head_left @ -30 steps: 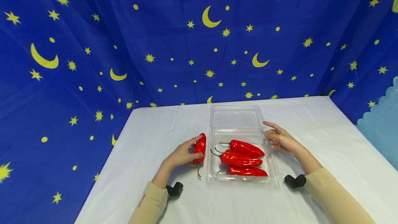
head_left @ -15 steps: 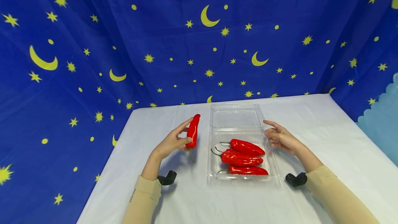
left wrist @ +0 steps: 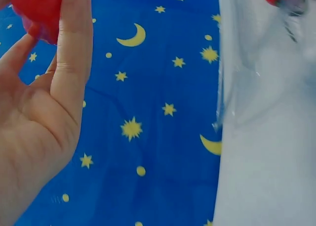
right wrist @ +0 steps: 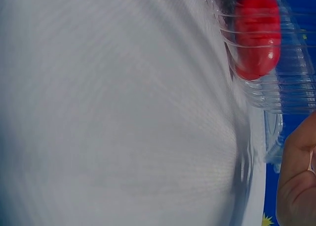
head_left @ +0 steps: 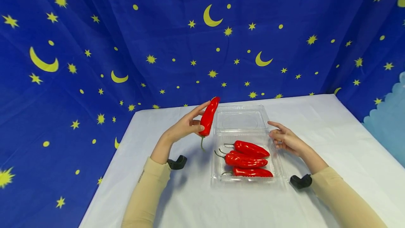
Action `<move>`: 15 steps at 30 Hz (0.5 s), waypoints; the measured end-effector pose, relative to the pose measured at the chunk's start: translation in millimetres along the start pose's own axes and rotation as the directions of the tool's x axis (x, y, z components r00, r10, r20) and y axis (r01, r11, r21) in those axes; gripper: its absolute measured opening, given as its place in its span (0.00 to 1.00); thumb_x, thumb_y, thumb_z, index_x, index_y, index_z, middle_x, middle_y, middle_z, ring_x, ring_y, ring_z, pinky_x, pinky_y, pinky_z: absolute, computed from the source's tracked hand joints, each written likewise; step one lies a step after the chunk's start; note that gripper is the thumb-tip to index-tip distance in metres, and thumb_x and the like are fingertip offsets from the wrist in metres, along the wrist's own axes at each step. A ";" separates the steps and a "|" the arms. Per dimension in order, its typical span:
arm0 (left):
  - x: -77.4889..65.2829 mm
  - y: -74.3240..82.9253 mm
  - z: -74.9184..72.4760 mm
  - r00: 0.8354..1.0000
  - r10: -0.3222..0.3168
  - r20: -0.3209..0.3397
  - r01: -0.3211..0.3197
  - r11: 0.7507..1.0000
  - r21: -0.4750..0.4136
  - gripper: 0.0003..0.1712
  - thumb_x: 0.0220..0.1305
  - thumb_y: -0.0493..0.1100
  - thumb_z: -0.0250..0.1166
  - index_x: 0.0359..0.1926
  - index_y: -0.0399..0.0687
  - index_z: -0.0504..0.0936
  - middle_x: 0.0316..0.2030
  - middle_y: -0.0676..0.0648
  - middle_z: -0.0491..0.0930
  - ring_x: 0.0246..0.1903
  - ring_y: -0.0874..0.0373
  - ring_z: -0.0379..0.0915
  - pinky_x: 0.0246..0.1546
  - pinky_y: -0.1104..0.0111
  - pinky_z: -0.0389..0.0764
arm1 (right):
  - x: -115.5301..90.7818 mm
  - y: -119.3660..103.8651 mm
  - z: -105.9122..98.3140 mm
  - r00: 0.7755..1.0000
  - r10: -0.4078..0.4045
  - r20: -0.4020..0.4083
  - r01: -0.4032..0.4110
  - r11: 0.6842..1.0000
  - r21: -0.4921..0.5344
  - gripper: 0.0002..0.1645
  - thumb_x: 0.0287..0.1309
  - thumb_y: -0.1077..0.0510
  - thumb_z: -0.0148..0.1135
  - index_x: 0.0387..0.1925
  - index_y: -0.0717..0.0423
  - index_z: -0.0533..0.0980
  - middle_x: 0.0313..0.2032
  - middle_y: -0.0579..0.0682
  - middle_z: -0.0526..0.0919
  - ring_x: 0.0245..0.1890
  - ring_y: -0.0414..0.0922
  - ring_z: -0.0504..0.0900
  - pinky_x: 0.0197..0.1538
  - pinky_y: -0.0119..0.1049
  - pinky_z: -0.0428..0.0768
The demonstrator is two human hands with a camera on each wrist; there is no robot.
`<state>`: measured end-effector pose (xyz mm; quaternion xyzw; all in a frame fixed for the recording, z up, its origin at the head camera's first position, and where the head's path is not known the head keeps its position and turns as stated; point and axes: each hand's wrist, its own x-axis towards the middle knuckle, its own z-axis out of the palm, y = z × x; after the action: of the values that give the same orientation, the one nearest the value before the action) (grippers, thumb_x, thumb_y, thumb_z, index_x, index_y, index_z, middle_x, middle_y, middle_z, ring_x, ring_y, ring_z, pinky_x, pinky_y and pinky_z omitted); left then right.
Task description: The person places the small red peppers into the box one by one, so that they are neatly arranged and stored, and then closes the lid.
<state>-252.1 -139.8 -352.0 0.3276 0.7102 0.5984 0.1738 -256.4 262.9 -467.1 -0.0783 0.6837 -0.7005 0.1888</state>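
My left hand (head_left: 185, 127) grips a red chili pepper (head_left: 209, 117) between thumb and fingers, raised above the table. The pepper tilts, tip up and green stem hanging down, just left of the lid. In the left wrist view only the lower part of this pepper (left wrist: 39, 8) shows. A clear plastic clamshell box (head_left: 278, 173) lies with its lid (head_left: 242, 119) folded back. Several red peppers (head_left: 246, 159) lie in its base, stems to the left. My right hand (head_left: 289, 141) rests at the box's right side near the hinge, index finger extended; exact contact is unclear.
A white cloth (head_left: 246, 207) covers the table. Behind and at the sides hangs a blue curtain (head_left: 177, 41) with yellow moons and stars. Black wrist-worn pieces (head_left: 177, 163) sit at both cuffs.
My left hand has lifted the pepper off the table beside the box, moving up and away, then rightward toward the lid. The right hand and the box have stayed in place.
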 end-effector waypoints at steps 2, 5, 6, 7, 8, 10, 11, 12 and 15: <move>9.1 2.4 1.7 1.000 0.008 0.022 -0.008 1.000 0.011 0.42 0.62 0.36 0.58 0.73 0.67 0.53 0.61 0.40 0.59 0.46 0.40 0.73 0.37 0.52 0.80 | 0.2 0.5 -0.1 1.000 -0.005 0.004 0.005 1.000 0.004 0.42 0.66 0.62 0.53 0.72 0.58 0.43 0.34 0.52 0.69 0.22 0.38 0.69 0.25 0.28 0.74; 20.7 3.6 5.5 0.999 0.001 0.049 -0.002 1.000 0.027 0.43 0.61 0.38 0.58 0.73 0.68 0.52 0.62 0.42 0.59 0.49 0.42 0.70 0.39 0.54 0.80 | 0.4 1.2 0.0 1.000 -0.009 0.006 0.008 1.000 0.011 0.42 0.66 0.63 0.53 0.72 0.59 0.42 0.34 0.52 0.69 0.22 0.37 0.69 0.24 0.28 0.75; 24.0 3.5 7.3 0.998 -0.001 0.062 -0.001 1.000 0.025 0.43 0.61 0.38 0.58 0.73 0.68 0.52 0.62 0.41 0.59 0.50 0.41 0.70 0.39 0.54 0.80 | 0.5 1.3 0.2 1.000 -0.009 0.005 0.009 1.000 0.013 0.42 0.66 0.63 0.53 0.72 0.59 0.42 0.34 0.52 0.69 0.22 0.37 0.69 0.24 0.27 0.75; 27.3 3.0 8.9 0.997 -0.004 0.074 0.002 1.000 0.027 0.43 0.60 0.38 0.58 0.73 0.67 0.51 0.62 0.41 0.59 0.50 0.42 0.69 0.39 0.55 0.79 | 0.6 1.4 0.4 1.000 -0.009 0.005 0.009 1.000 0.015 0.42 0.66 0.62 0.53 0.72 0.58 0.42 0.34 0.52 0.69 0.22 0.37 0.69 0.24 0.27 0.75; 30.4 2.5 10.9 0.996 -0.007 0.086 0.004 0.999 0.036 0.43 0.60 0.39 0.58 0.73 0.68 0.51 0.62 0.42 0.59 0.51 0.42 0.68 0.40 0.55 0.79 | 0.8 1.3 0.6 1.000 -0.008 0.002 0.008 1.000 0.015 0.42 0.65 0.62 0.53 0.72 0.58 0.43 0.34 0.52 0.69 0.22 0.37 0.69 0.24 0.27 0.75; 36.9 0.4 14.7 0.993 -0.009 0.117 0.002 0.998 0.057 0.43 0.61 0.39 0.57 0.73 0.67 0.51 0.62 0.42 0.59 0.51 0.43 0.66 0.40 0.55 0.79 | 1.1 1.2 1.0 1.000 -0.005 -0.008 0.005 1.000 0.011 0.42 0.65 0.62 0.54 0.72 0.57 0.44 0.34 0.51 0.69 0.22 0.37 0.69 0.24 0.27 0.74; 39.9 -0.9 16.7 0.991 -0.011 0.135 0.002 0.998 0.065 0.42 0.62 0.38 0.57 0.73 0.66 0.51 0.62 0.42 0.60 0.51 0.44 0.66 0.40 0.56 0.79 | 1.3 1.3 1.1 1.000 -0.005 -0.012 0.005 1.000 0.008 0.42 0.65 0.62 0.54 0.72 0.57 0.44 0.34 0.51 0.69 0.22 0.37 0.69 0.24 0.27 0.74; 43.0 -2.8 18.5 0.988 -0.016 0.155 0.004 0.997 0.075 0.41 0.63 0.38 0.57 0.73 0.65 0.51 0.62 0.42 0.60 0.51 0.45 0.65 0.41 0.56 0.79 | 1.4 1.4 1.0 1.000 -0.005 -0.015 0.005 1.000 0.004 0.42 0.65 0.61 0.54 0.72 0.57 0.44 0.34 0.51 0.69 0.22 0.37 0.69 0.24 0.27 0.74; 51.5 -7.8 24.2 0.977 -0.024 0.212 0.003 0.995 0.100 0.39 0.64 0.36 0.57 0.73 0.61 0.54 0.60 0.44 0.63 0.49 0.48 0.66 0.40 0.58 0.77 | 1.4 1.7 0.5 1.000 -0.004 -0.023 0.004 1.000 -0.005 0.42 0.65 0.62 0.54 0.73 0.57 0.44 0.34 0.51 0.70 0.22 0.37 0.68 0.24 0.28 0.74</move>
<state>-275.9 -87.8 -357.5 0.3933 0.7186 0.5226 0.2364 -257.3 261.9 -468.9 -0.0721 0.6873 -0.7002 0.1794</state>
